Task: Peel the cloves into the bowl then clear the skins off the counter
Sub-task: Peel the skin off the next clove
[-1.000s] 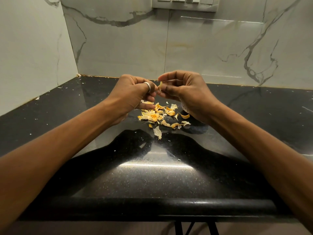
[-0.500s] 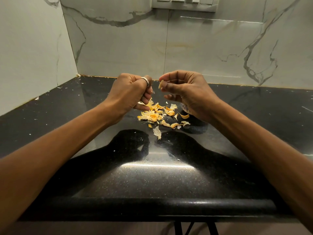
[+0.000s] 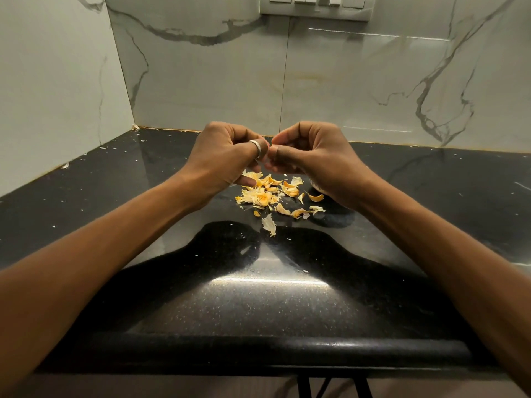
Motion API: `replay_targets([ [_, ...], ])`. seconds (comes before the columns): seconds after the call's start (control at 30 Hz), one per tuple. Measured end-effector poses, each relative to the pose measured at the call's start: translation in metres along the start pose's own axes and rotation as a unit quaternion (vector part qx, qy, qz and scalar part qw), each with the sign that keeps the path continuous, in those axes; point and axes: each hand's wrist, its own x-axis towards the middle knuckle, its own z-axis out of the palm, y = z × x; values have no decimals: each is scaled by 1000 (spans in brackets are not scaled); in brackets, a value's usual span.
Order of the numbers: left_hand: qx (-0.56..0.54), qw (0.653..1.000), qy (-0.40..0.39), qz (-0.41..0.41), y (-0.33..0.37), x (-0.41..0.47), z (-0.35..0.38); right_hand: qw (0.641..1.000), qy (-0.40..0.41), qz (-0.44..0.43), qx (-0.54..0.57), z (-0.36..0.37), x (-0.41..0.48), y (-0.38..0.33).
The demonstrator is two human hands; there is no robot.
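My left hand (image 3: 227,156), with a ring on one finger, and my right hand (image 3: 313,156) meet fingertip to fingertip above the counter. Between the thumbs and fingers they pinch a small pale garlic clove (image 3: 265,160), mostly hidden by the fingers. Directly below lies a loose pile of yellow-orange garlic skins (image 3: 267,195) on the black counter (image 3: 258,297). One paler skin (image 3: 269,224) lies apart, nearer to me. A pale sliver under my right hand (image 3: 314,184) may be the bowl's rim; the rest is hidden.
The counter sits in a corner of white marble walls, with a switch panel (image 3: 314,7) high on the back wall. Small white flecks of skin are scattered over the left part of the counter. Its rounded front edge (image 3: 258,349) runs close to me.
My hands were slightly apart half a second ago, the right one holding the clove. They have come together again, and both now pinch it.
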Motion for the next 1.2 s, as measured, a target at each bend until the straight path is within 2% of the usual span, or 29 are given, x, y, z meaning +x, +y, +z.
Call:
replay_targets([
  [0.1, -20, 1000, -9, -13, 1, 0, -2, 999, -4, -19, -43, 0, 0, 1],
  [0.27, -19, 999, -22, -20, 1, 1, -3, 988, 36, -52, -141, -2, 3, 6],
  [0.73, 19, 999, -37, -16, -1, -1, 0, 942, 64, -149, -293, -2, 6, 14],
  [1.0, -3, 1000, -14, -26, 0, -1, 3, 954, 58, -136, -263, 0, 6, 16],
  [1.1, -20, 999, -17, -37, 0, -1, 3, 973, 39, -101, -204, 3, 5, 14],
  [1.2, -36, 998, -17, -50, 0, 0, 2, 995, 29, -47, -87, 3, 3, 9],
])
